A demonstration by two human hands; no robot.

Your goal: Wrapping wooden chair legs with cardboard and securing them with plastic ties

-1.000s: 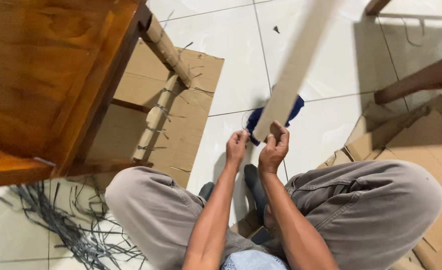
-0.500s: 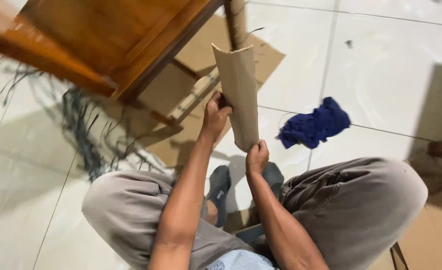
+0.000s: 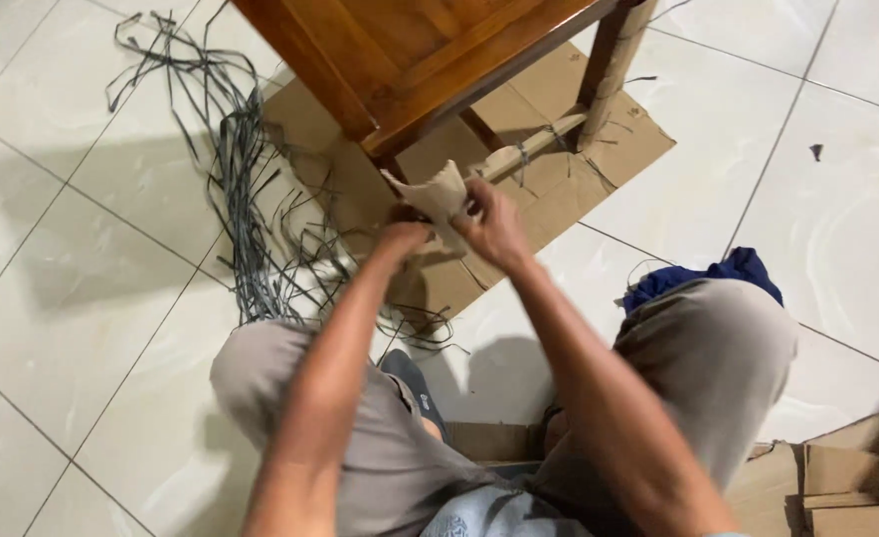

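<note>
Both hands, left hand [image 3: 400, 239] and right hand [image 3: 494, 227], pinch a curled tan cardboard strip [image 3: 438, 192] beneath the brown wooden chair [image 3: 410, 50], above flattened brown cardboard sheet [image 3: 559, 189]; grey strands [image 3: 231, 179] lie beside.

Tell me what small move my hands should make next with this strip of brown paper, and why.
Probably bring the paper strip up against the bare wooden leg just above it. Both the left hand and the right hand pinch the strip, its end curls free, and the far leg and rail look already wrapped in similar paper.
</note>
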